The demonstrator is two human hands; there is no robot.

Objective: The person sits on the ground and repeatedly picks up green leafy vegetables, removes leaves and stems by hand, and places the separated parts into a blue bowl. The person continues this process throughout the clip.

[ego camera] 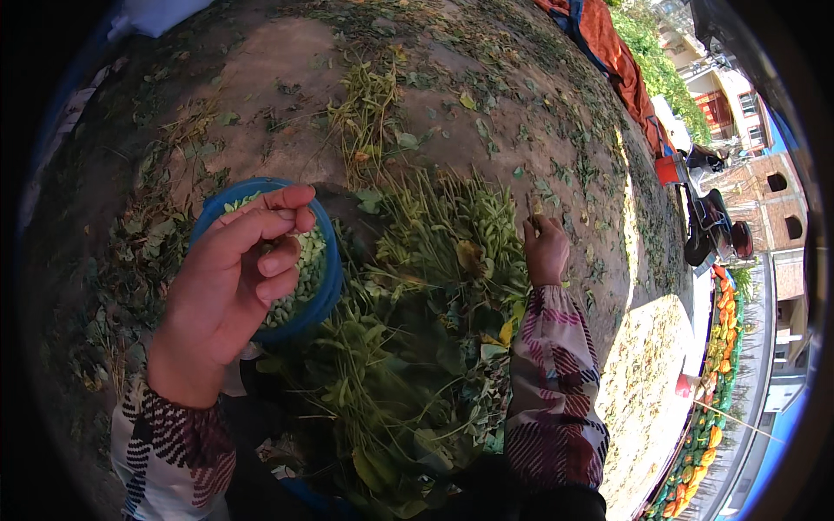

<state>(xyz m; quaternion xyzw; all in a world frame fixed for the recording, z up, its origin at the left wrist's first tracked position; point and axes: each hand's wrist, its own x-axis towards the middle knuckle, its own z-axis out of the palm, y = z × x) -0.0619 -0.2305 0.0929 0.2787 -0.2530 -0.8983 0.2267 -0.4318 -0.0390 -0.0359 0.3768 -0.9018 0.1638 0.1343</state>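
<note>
My left hand (228, 286) is raised above a blue plastic bucket (333, 286), its fingers curled and the thumb tip against the index finger. Whether something small sits in that pinch cannot be told. Inside the bucket lie many loose green beans (311, 264), partly hidden by the hand. To the right, my right hand (547, 253) is closed around what looks like a thin plant stalk (531, 205), whose end pokes out above the knuckles. A heap of cut bean plants (449, 228) with green pods lies beside that hand. More leafy stems (365, 391) are piled close before me, blurred in shadow.
Dry leaves are strewn over the bare ground (280, 65). A smaller bunch of bean plants (368, 111) lies beyond the heap. An orange tarp (625, 65), a red bucket (670, 169) and a parked vehicle (713, 225) stand farther right. Orange produce (710, 436) lies in a row past a sunlit patch.
</note>
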